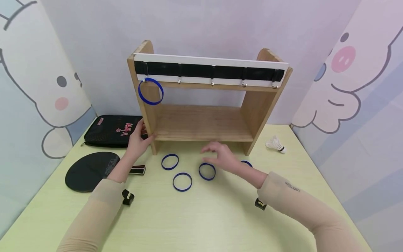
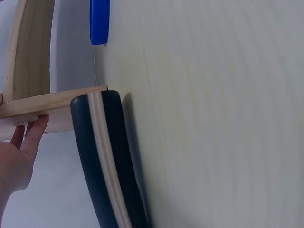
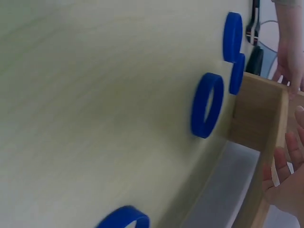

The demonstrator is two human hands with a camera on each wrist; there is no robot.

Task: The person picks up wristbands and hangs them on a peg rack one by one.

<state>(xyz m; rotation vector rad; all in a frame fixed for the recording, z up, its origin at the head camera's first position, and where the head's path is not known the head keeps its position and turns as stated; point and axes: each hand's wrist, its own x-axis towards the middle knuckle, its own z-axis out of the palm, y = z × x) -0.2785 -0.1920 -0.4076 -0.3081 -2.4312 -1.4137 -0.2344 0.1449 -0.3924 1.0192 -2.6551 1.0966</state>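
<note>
My left hand (image 1: 138, 141) holds the left side panel of a small wooden shelf (image 1: 201, 122), thumb at its front edge. In the left wrist view, that hand's fingers (image 2: 34, 137) touch the panel's outer face. My right hand (image 1: 224, 156) hovers in front of the shelf, holding nothing, its fingers loosely bent. Just below it on the table lies a blue ring (image 1: 199, 172). Two more blue rings lie to the left, and another is partly hidden behind the right forearm. One blue ring (image 1: 152, 103) hangs from the leftmost hook of the white-and-black hook strip (image 1: 196, 70).
Left of the shelf lie a black zip case (image 1: 105, 131) and a black table tennis bat (image 1: 88, 171), its handle partly behind the left forearm. A shuttlecock (image 1: 275, 143) lies right of the shelf. Patterned walls surround the pale table (image 1: 189, 220).
</note>
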